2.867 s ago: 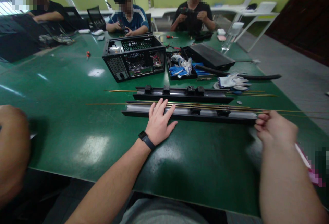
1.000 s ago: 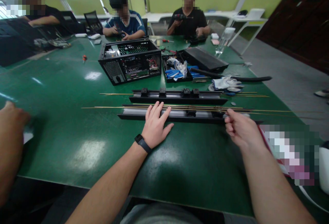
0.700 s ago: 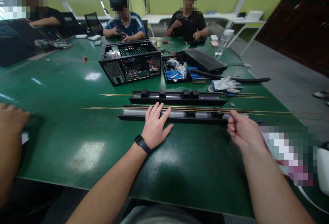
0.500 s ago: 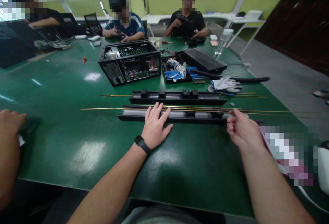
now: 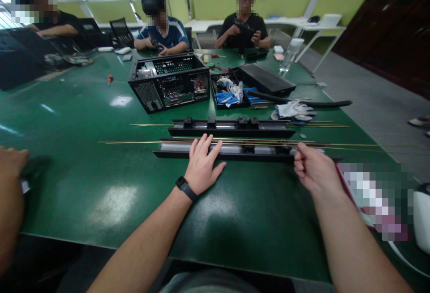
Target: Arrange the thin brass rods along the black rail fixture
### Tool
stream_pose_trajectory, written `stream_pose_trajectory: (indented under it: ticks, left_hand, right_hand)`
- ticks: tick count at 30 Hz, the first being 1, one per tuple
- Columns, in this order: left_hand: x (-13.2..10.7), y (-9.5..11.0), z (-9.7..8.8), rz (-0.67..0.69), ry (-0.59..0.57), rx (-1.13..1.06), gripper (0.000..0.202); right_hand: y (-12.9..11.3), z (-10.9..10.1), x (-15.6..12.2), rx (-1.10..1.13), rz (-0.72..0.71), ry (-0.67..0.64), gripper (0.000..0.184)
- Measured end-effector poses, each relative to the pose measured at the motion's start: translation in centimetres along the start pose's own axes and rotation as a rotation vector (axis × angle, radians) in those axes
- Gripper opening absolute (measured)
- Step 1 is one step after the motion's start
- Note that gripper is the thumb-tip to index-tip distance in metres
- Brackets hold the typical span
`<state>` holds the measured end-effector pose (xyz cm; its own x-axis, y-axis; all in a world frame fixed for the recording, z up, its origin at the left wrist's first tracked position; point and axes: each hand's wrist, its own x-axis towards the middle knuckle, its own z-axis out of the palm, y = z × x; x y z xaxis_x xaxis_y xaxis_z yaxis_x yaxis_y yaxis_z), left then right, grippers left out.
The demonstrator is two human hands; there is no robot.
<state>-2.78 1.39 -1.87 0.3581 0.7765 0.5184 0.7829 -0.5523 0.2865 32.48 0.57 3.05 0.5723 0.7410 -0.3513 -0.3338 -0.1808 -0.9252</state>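
My left hand lies flat and open on the near black rail, fingers spread over its left part. My right hand is closed in a pinch on a thin brass rod near the rail's right end. The rod runs left to right along the top of that rail and sticks out past both ends. A second black rail with small black blocks lies parallel just behind, with more brass rods at its right.
An open black computer case, a black tray with blue and white items, work gloves and a black hose sit farther back on the green table. Three people work at the far side. Another person's arm rests at the left edge.
My right hand slid left along the near rail from its right end, still pinching the rod, and the rod's left end has shifted leftward. My left hand stayed flat on the rail.
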Motion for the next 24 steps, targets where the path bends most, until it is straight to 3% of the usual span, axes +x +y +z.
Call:
stream_pose_trajectory:
  ticks: [3,8,13,19,24]
  left_hand:
    - [0.02,-0.04,-0.02,0.001,0.001,0.001,0.068]
    - [0.05,-0.01,-0.06,0.013,0.007,0.012,0.067]
    - [0.03,-0.05,0.02,0.006,0.001,0.009,0.068]
    - [-0.01,-0.05,0.0,0.007,0.008,0.015,0.068]
    - [0.02,-0.02,-0.08,0.003,0.006,0.01,0.068]
  right_hand:
    - [0.01,0.36,-0.4,-0.024,-0.005,-0.047,0.037]
    - [-0.35,0.32,-0.29,0.049,0.003,0.115,0.029]
    - [0.0,0.21,-0.33,-0.007,0.0,-0.047,0.035]
    - [0.14,-0.04,0.21,0.047,-0.01,0.071,0.035]
    - [0.36,-0.23,0.28,0.0,0.002,-0.064,0.039]
